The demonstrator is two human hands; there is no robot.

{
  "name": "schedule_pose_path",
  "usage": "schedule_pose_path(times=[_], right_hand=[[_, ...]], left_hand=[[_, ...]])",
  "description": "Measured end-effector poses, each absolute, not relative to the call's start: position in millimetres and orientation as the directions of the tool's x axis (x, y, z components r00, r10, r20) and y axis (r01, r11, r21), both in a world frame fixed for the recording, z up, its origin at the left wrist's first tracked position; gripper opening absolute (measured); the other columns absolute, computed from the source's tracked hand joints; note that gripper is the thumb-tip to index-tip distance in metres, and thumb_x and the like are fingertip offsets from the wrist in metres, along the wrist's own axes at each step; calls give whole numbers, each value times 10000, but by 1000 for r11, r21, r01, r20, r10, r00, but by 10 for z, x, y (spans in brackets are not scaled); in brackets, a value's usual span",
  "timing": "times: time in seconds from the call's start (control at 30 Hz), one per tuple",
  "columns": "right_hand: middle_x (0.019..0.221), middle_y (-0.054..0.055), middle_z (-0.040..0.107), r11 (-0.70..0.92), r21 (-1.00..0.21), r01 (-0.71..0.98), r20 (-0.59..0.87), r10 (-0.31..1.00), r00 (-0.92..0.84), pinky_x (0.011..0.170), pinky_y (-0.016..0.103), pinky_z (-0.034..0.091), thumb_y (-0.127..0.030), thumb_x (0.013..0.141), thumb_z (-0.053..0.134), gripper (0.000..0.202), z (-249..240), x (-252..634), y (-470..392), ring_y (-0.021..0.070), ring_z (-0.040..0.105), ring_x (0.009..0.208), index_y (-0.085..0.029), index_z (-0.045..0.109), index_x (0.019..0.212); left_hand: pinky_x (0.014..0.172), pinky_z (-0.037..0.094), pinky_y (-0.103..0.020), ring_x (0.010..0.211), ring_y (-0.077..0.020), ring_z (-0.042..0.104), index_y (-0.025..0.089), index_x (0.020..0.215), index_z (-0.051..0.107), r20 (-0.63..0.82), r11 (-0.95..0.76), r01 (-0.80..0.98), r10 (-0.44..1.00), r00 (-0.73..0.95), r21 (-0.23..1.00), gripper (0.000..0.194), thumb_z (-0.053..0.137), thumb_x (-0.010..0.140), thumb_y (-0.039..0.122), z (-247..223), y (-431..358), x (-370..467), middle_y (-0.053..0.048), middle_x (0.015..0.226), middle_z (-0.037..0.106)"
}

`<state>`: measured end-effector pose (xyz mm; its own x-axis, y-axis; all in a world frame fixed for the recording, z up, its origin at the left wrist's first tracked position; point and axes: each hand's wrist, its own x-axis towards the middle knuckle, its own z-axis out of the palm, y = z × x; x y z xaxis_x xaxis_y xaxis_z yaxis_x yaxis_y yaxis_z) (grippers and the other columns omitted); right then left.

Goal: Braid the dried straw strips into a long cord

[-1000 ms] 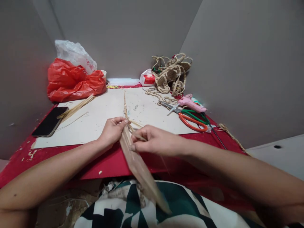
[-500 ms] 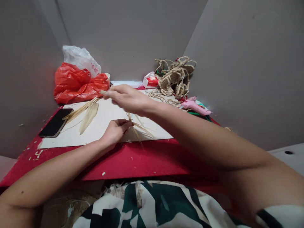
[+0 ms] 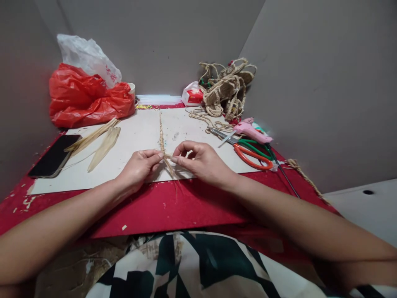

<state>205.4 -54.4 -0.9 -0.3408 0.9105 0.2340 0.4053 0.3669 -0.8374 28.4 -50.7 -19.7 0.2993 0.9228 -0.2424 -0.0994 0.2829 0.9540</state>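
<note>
A thin straw braid [image 3: 161, 132] stretches away from me over the white board [image 3: 142, 128], with loose strands fanning out at its near end. My left hand [image 3: 139, 167] pinches the braid at that near end between thumb and forefinger. Just right of it, my right hand [image 3: 203, 163] holds a strand between thumb and forefinger, its other fingers curled. Dry husk strips [image 3: 104, 150] lie on the board to the left.
A black phone [image 3: 55, 156] lies at the left, below red and white plastic bags [image 3: 89, 97]. Scissors with orange and green handles [image 3: 252, 159], a pink glue gun [image 3: 252, 131], a tissue box [image 3: 192, 95] and coiled straw rope [image 3: 226, 93] stand or lie at the right.
My right hand has come back from near the husks and red bag to the braid's near end. The scissors, formerly behind my right arm, now show. My left hand still pinches the braid.
</note>
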Motion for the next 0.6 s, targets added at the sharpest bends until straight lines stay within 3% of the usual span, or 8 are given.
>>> schedule_pose_path(times=[0.17, 0.47, 0.6], right_hand=[[785, 36, 598, 396, -794, 462, 257, 906, -335, 672, 251, 393, -224, 776, 577, 87, -66, 2044, -484, 135, 524, 733, -145, 575, 740], [599, -14, 516, 270, -876, 400, 140, 935, -325, 502, 209, 330, -224, 755, 586, 122, -127, 2002, -487, 87, 425, 543, -151, 519, 685], [531, -56, 509, 98, -955, 279, -4, 940, -341, 435, 189, 332, -188, 771, 567, 103, -103, 1992, -482, 77, 439, 449, -172, 488, 835]], left_hand=[[345, 96, -199, 312, -24, 216, 161, 610, 523, -250, 295, -104, 916, 315, 950, 260, 647, 735, 353, -184, -506, 287, 83, 403, 337], [367, 94, -209, 334, -34, 231, 158, 651, 576, -208, 217, -3, 938, 278, 976, 253, 660, 720, 386, -200, -506, 290, 73, 404, 359], [367, 111, -217, 344, -41, 243, 163, 615, 561, -167, 154, 74, 959, 229, 985, 254, 635, 741, 371, -199, -509, 308, 65, 407, 383]])
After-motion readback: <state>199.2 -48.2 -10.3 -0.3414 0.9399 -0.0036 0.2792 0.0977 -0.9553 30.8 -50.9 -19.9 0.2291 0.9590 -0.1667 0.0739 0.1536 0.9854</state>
